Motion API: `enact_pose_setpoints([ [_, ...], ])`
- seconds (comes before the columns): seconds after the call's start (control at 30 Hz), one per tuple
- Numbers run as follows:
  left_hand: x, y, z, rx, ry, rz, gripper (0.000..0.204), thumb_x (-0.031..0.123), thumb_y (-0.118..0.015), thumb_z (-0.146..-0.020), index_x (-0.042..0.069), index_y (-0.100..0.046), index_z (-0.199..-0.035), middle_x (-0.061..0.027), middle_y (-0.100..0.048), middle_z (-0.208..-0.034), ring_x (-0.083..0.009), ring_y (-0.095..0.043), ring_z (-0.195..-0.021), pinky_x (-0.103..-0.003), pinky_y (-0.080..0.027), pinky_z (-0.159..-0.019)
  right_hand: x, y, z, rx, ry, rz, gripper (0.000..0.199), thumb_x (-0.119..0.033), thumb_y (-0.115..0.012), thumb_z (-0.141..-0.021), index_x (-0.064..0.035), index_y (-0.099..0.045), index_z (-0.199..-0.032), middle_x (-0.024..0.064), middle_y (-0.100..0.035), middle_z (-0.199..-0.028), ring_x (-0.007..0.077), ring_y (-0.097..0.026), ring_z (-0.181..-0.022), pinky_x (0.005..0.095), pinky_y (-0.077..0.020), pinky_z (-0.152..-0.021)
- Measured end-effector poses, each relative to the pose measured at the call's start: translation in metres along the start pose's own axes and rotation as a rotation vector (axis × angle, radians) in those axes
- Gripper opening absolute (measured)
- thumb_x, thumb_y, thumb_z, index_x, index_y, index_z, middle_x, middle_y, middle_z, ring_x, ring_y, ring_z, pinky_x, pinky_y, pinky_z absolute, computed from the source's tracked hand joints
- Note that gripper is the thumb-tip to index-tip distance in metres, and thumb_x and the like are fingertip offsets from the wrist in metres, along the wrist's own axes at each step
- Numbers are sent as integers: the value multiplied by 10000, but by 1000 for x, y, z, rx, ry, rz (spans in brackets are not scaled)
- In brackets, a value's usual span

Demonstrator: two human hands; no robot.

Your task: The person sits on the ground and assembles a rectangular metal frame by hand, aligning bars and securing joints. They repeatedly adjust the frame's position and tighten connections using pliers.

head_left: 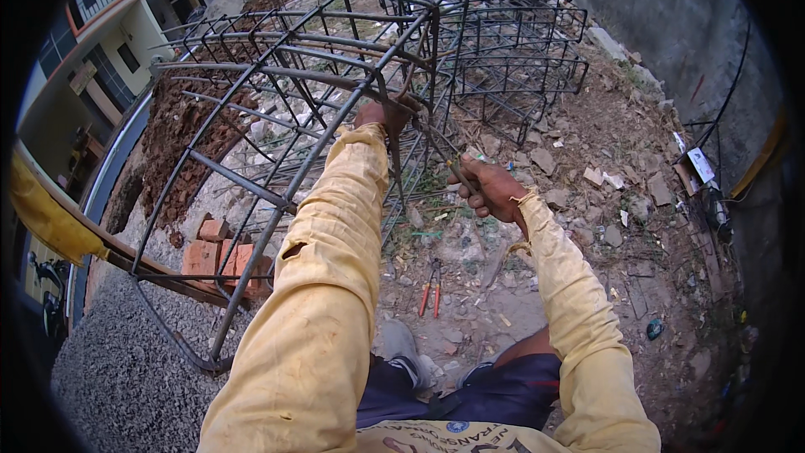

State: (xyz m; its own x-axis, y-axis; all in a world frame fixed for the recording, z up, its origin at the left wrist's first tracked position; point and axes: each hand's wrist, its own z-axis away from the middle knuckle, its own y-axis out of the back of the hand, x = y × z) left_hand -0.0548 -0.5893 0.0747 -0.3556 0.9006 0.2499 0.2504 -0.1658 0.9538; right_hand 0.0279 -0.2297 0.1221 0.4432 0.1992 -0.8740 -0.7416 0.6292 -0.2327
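Observation:
My left hand (384,117) is closed around bars at the near corner of a rebar cage (289,40), its fingers partly hidden by the steel. To the right and a little lower, my right hand (490,189) is wrapped round the lower end of a thin metal rod (442,151). That rod slants up toward the bars by my left hand; whether it is joined to the cage I cannot tell. Pincers with red handles (430,292) lie on the rubble below my hands, in front of my feet.
More rebar cages (524,71) stand behind, near a grey wall (662,29). Left are stacked red bricks (204,257), a gravel heap (134,361) and dug brown soil (189,138). Broken stones (543,159) cover the ground. A yellow-wrapped bar (54,210) crosses the left edge.

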Motion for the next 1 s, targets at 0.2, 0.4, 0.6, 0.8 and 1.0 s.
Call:
enact_pose_setpoints([
  [0.2, 4, 3, 0, 3, -11, -8, 325, 431, -521, -874, 272, -658, -1122, -104, -657, -1156, -300, -616, -1104, -408, -499, -912, -3, -3, -9, 329, 406, 1085, 484, -405, -414, -987, 57, -549, -1041, 261, -641, -851, 452, -617, -753, 506, -496, -703],
  [0.4, 3, 4, 4, 0, -13, -9, 323, 430, -522, -876, 267, -662, -1118, -100, -660, -1150, -294, -619, -1098, -403, -500, -911, 1, -27, 4, 544, 410, 1077, 434, -396, -607, -918, 33, -563, -864, 225, -655, -749, 386, -668, -803, 485, -482, -710],
  [0.6, 0, 6, 5, -1, -14, -11, 322, 428, -524, -877, 263, -666, -1114, -97, -663, -1143, -289, -622, -1093, -398, -501, -909, -18, -2, 6, -38, 52, 194, 316, -250, -791, -798, -74, -535, -860, -7, -501, -606, 97, -460, -427, 259, -346, -362],
  [0.8, 0, 2, 4, 3, -22, -13, 320, 426, -526, -879, 258, -670, -1110, -93, -666, -1136, -283, -624, -1088, -394, -502, -907, -7, -13, 11, 292, 227, 523, 423, -285, -753, -816, -27, -535, -1071, 50, -560, -686, 205, -586, -502, 342, -484, -453],
  [1.0, -4, -1, 2, 10, -31, -17, 319, 424, -528, -881, 253, -674, -1106, -89, -670, -1130, -278, -627, -1083, -389, -503, -905, 12, -34, 20, 782, 464, 1332, 599, -448, -573, -911, -11, -463, -1305, 256, -558, -1184, 449, -621, -967, 519, -511, -780],
])
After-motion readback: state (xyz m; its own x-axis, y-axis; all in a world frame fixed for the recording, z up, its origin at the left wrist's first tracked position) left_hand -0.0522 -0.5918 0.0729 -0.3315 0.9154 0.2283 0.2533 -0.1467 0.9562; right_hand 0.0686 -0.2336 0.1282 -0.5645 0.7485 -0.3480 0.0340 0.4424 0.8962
